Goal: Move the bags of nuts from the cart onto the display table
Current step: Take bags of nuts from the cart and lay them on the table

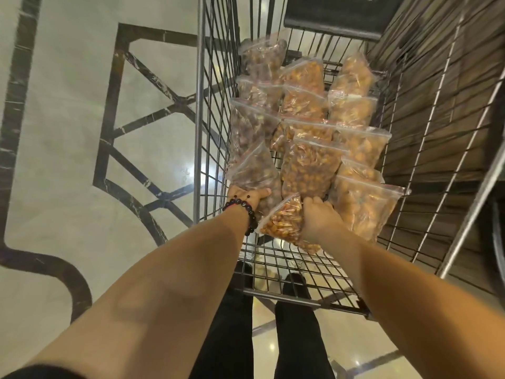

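Inside the wire cart (pixel 202 110), at its near end, an orange-nut bag (pixel 284 221) is gripped by the right hand (pixel 318 220), its long axis slanted away; a darker bag (pixel 255 170) is clasped by the left hand (pixel 246 194), just beside.

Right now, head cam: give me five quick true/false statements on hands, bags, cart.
1. Both hands are inside the wire cart. True.
2. The right hand is empty. False: it grips an orange nut bag.
3. The left hand wears a dark bead bracelet at the wrist. True.
4. The cart holds one bag only. False: many zip bags fill it.
5. The left hand rests on a darker nut bag by the cart's left wall. True.
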A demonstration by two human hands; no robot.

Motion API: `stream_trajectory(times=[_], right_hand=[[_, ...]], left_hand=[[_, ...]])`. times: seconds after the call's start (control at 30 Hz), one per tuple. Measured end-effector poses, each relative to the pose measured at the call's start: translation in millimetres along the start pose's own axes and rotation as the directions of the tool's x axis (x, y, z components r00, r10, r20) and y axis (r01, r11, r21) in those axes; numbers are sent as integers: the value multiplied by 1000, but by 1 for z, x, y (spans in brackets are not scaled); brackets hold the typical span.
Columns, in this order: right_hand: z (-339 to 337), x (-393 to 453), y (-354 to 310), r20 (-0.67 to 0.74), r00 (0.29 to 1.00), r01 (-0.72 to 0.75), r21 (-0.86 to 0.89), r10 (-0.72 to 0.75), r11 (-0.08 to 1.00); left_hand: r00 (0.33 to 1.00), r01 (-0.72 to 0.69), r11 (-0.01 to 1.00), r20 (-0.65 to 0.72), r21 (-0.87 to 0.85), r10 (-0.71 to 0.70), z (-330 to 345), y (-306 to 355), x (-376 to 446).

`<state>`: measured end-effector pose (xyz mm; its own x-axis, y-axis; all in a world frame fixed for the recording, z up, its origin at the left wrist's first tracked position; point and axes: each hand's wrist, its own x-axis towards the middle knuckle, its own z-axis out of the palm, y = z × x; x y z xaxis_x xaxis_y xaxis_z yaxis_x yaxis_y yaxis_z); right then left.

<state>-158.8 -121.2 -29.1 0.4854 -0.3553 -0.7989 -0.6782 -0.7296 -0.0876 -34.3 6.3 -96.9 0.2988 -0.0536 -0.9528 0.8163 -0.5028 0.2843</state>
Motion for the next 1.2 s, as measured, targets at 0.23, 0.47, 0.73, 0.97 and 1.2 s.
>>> stream_trajectory(times=[0.23,0.47,0.73,0.97,1.2], right_hand=[[4,2,7,170,958,261,-188,-230,947],[-10,1,-3,257,921,356,-244,-293,902],[-18,-3,-9,302,853,503,-261,-425,824],[-25,-52,2,-14,906,422,-27,-423,906],[-67,-133,23,-133,991,128,846,-27,517]], left_hand=[[989,-119,990,-76,81,125,2,26,-61],[994,-52,986,-91,157,67,-1,28,-63],[993,-107,989,-37,103,112,-1,32,-60],[959,-204,931,-131,304,253,-3,42,-73],[911,-407,878,43,251,410,-17,81,-121]])
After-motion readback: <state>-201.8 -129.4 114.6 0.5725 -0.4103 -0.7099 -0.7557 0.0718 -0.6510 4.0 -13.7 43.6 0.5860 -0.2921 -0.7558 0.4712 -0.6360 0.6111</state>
